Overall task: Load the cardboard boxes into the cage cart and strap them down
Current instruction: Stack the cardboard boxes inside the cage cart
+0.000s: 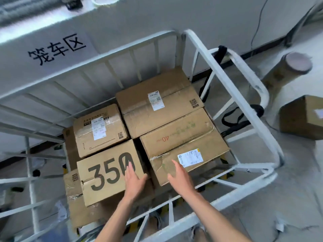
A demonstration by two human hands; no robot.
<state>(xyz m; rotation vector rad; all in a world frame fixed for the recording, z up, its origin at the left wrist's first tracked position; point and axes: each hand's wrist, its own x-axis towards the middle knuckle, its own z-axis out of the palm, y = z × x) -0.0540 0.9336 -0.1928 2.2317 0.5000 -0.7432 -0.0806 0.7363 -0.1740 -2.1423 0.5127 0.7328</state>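
A white cage cart (pixel 232 79) holds several cardboard boxes. A box printed "350" (pixel 104 173) lies at the front left on top of a lower box (pixel 75 203). A labelled box (pixel 99 130) sits behind it. On the right are a large box marked "40" (pixel 183 142) and another labelled box (pixel 157 100) behind it. My left hand (pixel 133 180) lies flat on the right end of the "350" box, fingers apart. My right hand (pixel 178 177) hovers open over the near corner of the "40" box. Black straps (pixel 234 119) hang on the cart's right side.
A further cardboard box (pixel 302 117) and a cardboard tube (pixel 286 69) stand on the floor right of the cart. A white wall with a sign (pixel 57 49) runs behind the cart. A cable (pixel 258 23) hangs down the wall.
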